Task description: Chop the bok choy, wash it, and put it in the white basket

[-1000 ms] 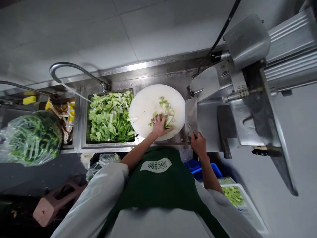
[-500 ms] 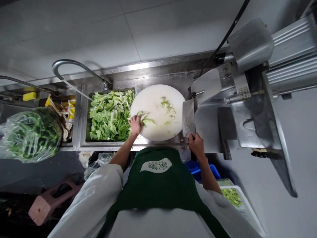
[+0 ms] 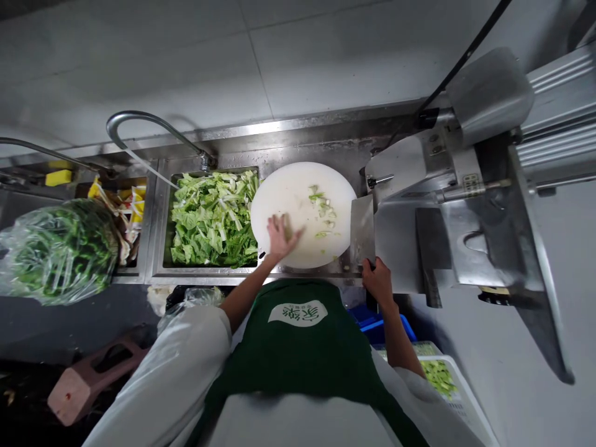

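My left hand (image 3: 281, 238) is over the left part of a round white cutting board (image 3: 288, 186), fingers spread and nothing in them. Just right of the board, my right hand (image 3: 377, 280) grips the handle of a cleaver (image 3: 362, 230). Its broad blade lies flat against the board's right edge, pointing away from me. A few chopped green and pale vegetable pieces (image 3: 322, 205) are scattered on the board's right half. To the left, the sink basin (image 3: 161, 254) is heaped with cut leafy greens (image 3: 209, 217).
A curved faucet (image 3: 139, 118) arches over the basin. At the far left sits a clear plastic bag of greens (image 3: 65, 251). A metal slicing machine (image 3: 419, 161) stands on the right, with a second cleaver (image 3: 431, 242) beside it. Below are blue bins (image 3: 372, 323) and a white basket (image 3: 465, 391).
My left hand has moved right from the board's left edge and opened. The greens it was touching are gone from the board. My right hand stays on the cleaver; the view shifted slightly.
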`<state>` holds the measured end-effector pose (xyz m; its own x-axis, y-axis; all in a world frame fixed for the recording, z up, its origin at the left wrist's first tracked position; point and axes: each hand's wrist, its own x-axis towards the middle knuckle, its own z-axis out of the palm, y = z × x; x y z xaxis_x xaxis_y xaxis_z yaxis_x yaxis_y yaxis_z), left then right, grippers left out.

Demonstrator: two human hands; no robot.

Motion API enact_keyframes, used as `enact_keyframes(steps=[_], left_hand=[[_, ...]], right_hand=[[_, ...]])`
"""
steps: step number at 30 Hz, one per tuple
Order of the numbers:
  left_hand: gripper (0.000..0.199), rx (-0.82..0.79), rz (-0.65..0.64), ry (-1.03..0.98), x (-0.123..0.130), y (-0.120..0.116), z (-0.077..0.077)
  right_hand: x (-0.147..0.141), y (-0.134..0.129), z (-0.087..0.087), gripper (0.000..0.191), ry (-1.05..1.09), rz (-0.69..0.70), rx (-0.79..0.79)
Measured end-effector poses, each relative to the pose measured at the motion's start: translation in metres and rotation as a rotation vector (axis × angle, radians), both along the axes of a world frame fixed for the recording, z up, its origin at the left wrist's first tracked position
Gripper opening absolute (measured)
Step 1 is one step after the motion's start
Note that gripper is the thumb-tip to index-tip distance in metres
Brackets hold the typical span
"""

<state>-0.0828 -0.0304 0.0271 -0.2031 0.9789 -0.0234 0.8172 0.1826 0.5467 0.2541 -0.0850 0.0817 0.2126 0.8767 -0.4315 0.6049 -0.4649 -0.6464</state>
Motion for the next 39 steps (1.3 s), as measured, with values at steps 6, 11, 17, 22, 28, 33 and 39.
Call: enact_keyframes(steps=[6,11,17,22,28,33,39], left_hand=[[0.102,0.005,-0.256,0.064,0.097,0.019,-0.021],[0.115,0.038,-0.365,0.012,0.055,0.103,-0.019],[0.08,0.086,-0.784,-0.085,0.056,0.133,-0.018],[0.075,0.168,-0.668,-0.128,0.088,0.094,-0.017],[0.075,0.163,-0.477,-0.091,0.098,0.076,-0.017],[0.057,0.156,-0.125,-0.106,0.094,0.054,-0.021],[0.051,0.216,0.288,-0.051,0.011,-0.02,0.004]], right_hand=[[-0.001,-0.015,-0.008,0.035,0.231,-0.11,-0.102],[-0.007,-0.026,-0.026,0.042,0.414,-0.195,-0.158],[-0.025,-0.014,-0.045,0.042,0.494,-0.216,-0.145],[-0.045,0.016,-0.051,0.041,0.544,-0.128,-0.168],[-0.067,0.041,-0.052,0.032,0.596,0.052,-0.157],[-0.098,0.038,-0.063,0.032,0.618,0.222,-0.17],[-0.182,0.013,-0.057,0.033,0.727,0.592,-0.335]])
